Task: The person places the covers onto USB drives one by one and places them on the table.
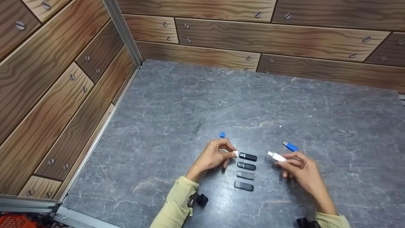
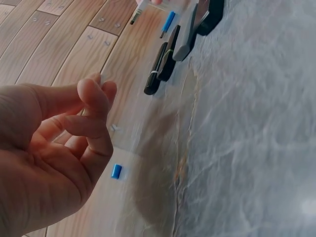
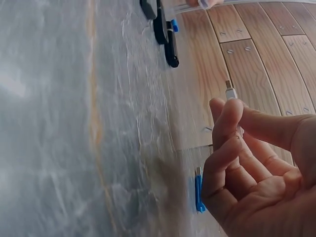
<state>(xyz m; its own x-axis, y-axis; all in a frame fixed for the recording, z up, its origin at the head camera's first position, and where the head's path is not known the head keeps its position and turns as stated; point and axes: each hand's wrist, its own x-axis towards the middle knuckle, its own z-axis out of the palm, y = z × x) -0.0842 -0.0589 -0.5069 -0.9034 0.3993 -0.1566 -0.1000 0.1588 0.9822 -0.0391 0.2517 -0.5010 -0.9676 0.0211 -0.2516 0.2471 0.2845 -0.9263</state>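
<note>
My left hand (image 1: 215,154) pinches a small white cap (image 1: 235,153) between thumb and fingers, just left of a column of dark USB sticks. In my right hand (image 1: 302,167) is a white USB stick (image 1: 277,156), gripped by thumb and fingertips with its bare plug pointing left. The left wrist view shows the cap mostly hidden behind the fingertips. A blue USB stick (image 1: 290,146) with its plug uncovered lies just beyond the right hand. Past the left hand lies a blue cap (image 1: 222,135).
Between the hands lie several dark USB sticks, the top one glossy black (image 1: 248,156) and the bottom one dark grey (image 1: 244,186). Wood-patterned walls (image 1: 221,34) bound the grey marbled table (image 1: 177,104) at the back and left. Tiny white specks (image 1: 280,126) dot the surface.
</note>
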